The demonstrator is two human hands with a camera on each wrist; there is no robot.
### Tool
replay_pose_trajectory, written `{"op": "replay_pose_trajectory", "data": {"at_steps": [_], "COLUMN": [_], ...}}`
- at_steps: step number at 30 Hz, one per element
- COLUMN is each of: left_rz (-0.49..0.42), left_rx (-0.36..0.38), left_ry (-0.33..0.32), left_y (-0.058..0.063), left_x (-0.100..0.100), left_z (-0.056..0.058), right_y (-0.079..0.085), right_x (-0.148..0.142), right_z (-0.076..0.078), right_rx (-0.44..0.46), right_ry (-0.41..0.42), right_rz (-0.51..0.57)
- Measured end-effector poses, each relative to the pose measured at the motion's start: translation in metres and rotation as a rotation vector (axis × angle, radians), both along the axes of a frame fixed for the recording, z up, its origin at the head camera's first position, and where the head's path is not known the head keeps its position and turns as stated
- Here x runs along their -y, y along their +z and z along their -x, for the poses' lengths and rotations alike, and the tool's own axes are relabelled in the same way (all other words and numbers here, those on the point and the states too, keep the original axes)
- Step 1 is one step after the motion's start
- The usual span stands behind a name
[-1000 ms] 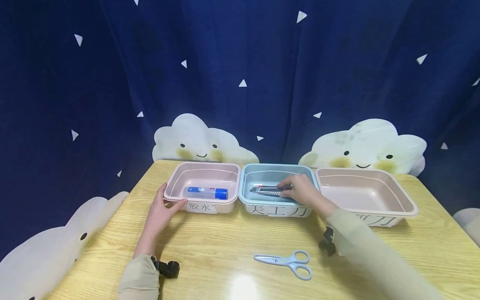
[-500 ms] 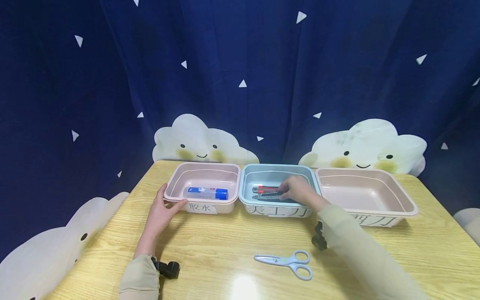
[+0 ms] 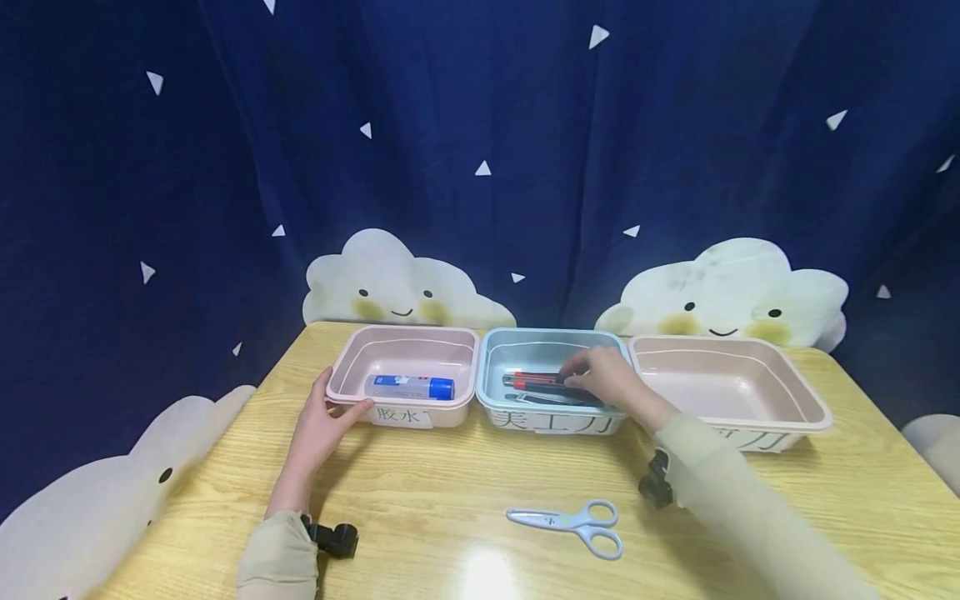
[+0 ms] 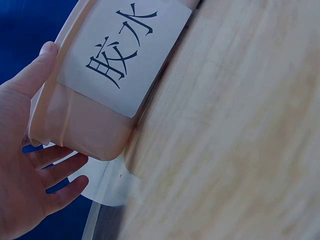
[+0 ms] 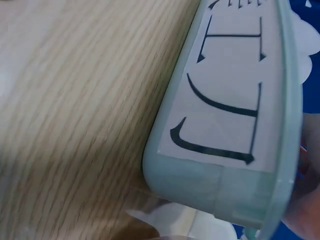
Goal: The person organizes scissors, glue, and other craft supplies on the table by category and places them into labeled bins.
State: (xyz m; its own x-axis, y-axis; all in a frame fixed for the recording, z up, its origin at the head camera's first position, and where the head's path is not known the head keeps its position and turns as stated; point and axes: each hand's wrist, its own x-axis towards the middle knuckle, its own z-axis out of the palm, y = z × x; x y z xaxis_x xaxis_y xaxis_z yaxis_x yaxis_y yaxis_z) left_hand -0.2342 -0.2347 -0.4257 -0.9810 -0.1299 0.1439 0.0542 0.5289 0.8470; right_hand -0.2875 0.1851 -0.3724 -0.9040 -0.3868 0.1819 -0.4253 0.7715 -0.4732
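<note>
My left hand (image 3: pixel 321 425) rests at the near left corner of a pink bin (image 3: pixel 463 410), thumb on the front rim, other fingers along the side. In the left wrist view those fingers (image 4: pixel 65 170) are spread and fairly straight. Inside this bin lies a glue stick (image 3: pixel 441 388) with a blue cap. My right hand (image 3: pixel 609 379) reaches into the blue bin (image 3: pixel 555 335) and pinches a red-and-black utility knife (image 3: pixel 528 385). A black utility knife (image 3: pixel 536 400) lies in front of it. The right wrist view shows little of this hand (image 5: pixel 305 210) behind the rim.
To the right stands another pink bin (image 3: pixel 806 400), side by side with the blue one. Light blue scissors (image 3: pixel 577 523) lie on the wooden table (image 3: pixel 420 500) in front. A dark blue curtain (image 3: pixel 465 100) hangs behind.
My right hand was at the black utility knife, which now lies nearer the blue bin's front wall; the fingers have shifted to the red-and-black one. My left hand stays in place.
</note>
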Motion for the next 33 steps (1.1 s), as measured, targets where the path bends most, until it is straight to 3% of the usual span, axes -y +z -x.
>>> {"op": "replay_pose_trajectory", "data": {"at_steps": [9, 16, 21, 28, 33], "left_rz": [0.012, 0.012, 0.008, 0.005, 0.000], "left_rx": [0.015, 0.025, 0.027, 0.026, 0.024], "left_ry": [0.007, 0.007, 0.000, -0.003, -0.003], "left_y": [0.001, 0.001, 0.001, 0.001, 0.002], "left_x": [0.001, 0.001, 0.001, 0.001, 0.000], "left_z": [-0.001, -0.001, -0.001, -0.001, -0.001], "right_y": [0.015, 0.018, 0.010, -0.009, -0.025], "right_x": [-0.004, -0.002, 0.000, 0.001, 0.002], "right_z": [-0.032, -0.061, -0.076, -0.093, -0.104], "right_rx": [-0.125, -0.144, -0.141, -0.156, -0.092], "right_ry": [0.035, 0.095, 0.171, 0.214, 0.266], "right_rz": [0.040, 0.072, 0.077, 0.057, 0.063]}}
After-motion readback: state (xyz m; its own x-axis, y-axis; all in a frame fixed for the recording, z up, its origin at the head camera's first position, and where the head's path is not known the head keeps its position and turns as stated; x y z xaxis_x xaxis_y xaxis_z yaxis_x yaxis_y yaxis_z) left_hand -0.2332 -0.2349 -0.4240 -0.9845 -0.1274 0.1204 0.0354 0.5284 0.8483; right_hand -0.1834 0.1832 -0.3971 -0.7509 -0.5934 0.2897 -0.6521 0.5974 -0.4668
